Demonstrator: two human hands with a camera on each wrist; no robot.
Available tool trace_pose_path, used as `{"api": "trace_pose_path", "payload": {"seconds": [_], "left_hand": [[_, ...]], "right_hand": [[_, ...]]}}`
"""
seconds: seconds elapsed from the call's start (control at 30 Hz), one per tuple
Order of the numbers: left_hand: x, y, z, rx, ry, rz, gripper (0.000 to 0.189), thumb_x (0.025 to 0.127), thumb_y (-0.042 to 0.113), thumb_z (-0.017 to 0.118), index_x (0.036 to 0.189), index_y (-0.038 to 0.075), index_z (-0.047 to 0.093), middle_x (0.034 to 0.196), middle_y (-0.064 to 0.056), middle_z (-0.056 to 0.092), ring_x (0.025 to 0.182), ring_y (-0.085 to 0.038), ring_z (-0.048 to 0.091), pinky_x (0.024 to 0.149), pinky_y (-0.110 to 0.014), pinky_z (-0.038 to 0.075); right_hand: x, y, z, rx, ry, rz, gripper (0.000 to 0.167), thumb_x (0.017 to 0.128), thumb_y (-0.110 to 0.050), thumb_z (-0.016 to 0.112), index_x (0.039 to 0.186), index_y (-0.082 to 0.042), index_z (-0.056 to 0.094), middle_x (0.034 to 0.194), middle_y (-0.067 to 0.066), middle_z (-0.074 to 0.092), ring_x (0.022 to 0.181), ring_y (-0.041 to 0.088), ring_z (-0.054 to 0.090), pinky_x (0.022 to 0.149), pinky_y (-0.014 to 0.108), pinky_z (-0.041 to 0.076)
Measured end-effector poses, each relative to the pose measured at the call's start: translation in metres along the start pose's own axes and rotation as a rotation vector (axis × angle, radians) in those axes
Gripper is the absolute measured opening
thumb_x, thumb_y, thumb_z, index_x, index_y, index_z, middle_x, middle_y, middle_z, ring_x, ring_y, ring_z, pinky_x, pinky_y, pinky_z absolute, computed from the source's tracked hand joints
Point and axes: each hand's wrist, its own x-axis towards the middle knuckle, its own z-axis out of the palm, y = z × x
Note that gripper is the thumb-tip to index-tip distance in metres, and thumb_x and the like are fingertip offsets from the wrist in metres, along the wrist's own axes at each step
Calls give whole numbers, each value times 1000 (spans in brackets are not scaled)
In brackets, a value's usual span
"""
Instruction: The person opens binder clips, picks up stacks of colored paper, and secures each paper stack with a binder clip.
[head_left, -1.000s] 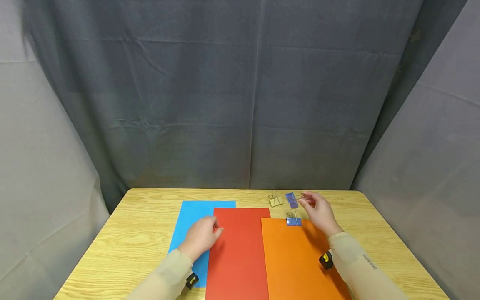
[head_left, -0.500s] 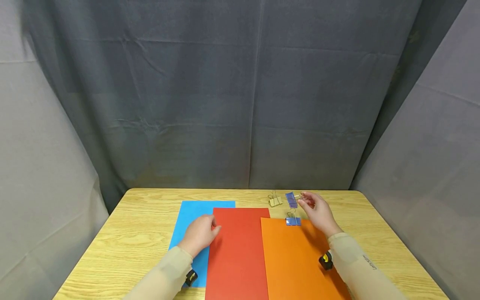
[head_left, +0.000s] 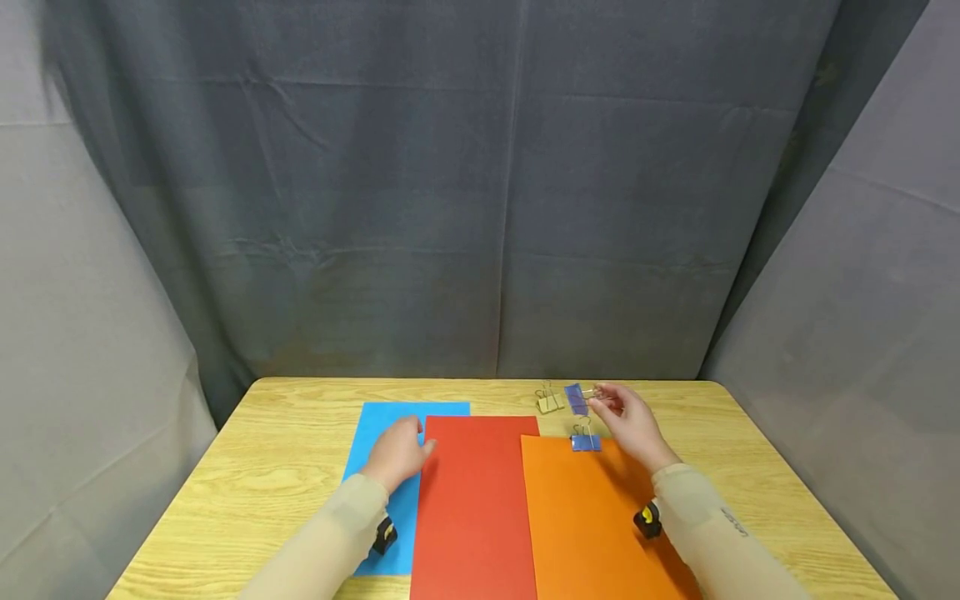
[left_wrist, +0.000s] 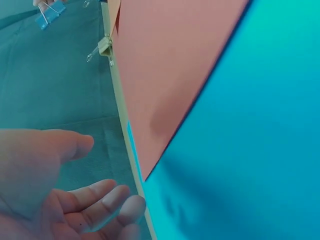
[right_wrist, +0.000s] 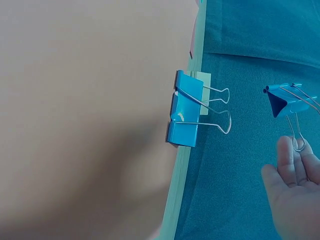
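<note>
My right hand (head_left: 630, 427) pinches a wire handle of a blue binder clip (head_left: 577, 399), lifted beyond the far edge of an orange sheet (head_left: 592, 517). In the right wrist view the held clip (right_wrist: 292, 102) hangs clear of the sheet, its second handle sticking out to the right. Another blue binder clip (right_wrist: 187, 112) grips the orange sheet's far edge. My left hand (head_left: 397, 454) hovers above a blue sheet (head_left: 375, 433), near the left edge of a red sheet (head_left: 480, 500). Its fingers (left_wrist: 102, 197) are loosely bent, thumb apart, holding nothing.
A yellow binder clip (head_left: 550, 405) is on the far side of the wooden table (head_left: 247, 475), left of the blue clips. The red sheet overlaps the blue one, and the orange overlaps the red. Grey curtains (head_left: 375, 208) enclose the back and sides.
My right hand has shifted slightly left with the held binder clip. My left hand has moved a little away from me over the blue sheet, and its thumb and fingers have spread apart.
</note>
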Motion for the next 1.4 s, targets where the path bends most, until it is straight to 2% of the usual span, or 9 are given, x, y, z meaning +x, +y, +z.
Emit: {"api": "trace_pose_path", "payload": {"seconds": [0.27, 0.6, 0.9, 1.4], "left_hand": [[18, -5, 6, -21, -35, -50, 45, 97, 26, 72, 124, -8, 60, 117, -23, 65, 100, -34, 64, 94, -51, 55], [33, -11, 13, -76, -91, -107, 53, 98, 28, 70, 135, -8, 55, 132, -25, 62, 116, -39, 61, 104, -54, 51], [45, -18, 22, -83, -104, -112, 52, 98, 29, 71, 132, -8, 56, 128, -24, 63, 111, -37, 62, 102, -54, 52], [48, -19, 21, -52, -105, -103, 47, 98, 26, 71, 126, -9, 58, 121, -24, 66, 105, -37, 64, 98, -53, 54]], "right_hand": [[1, 0, 3, 16, -4, 18, 51, 104, -28, 64, 142, 4, 53, 129, 22, 63, 114, 34, 62, 107, 53, 49], [1, -2, 6, 37, 4, 28, 50, 102, -26, 66, 141, 3, 55, 132, 22, 63, 116, 36, 63, 107, 53, 49], [-3, -6, 7, 52, 12, 27, 50, 102, -26, 66, 142, 3, 55, 134, 21, 62, 115, 34, 63, 107, 51, 49], [-6, -11, 12, 77, 16, 4, 45, 102, -20, 67, 139, 4, 56, 136, 21, 61, 115, 35, 63, 108, 52, 48]]}}
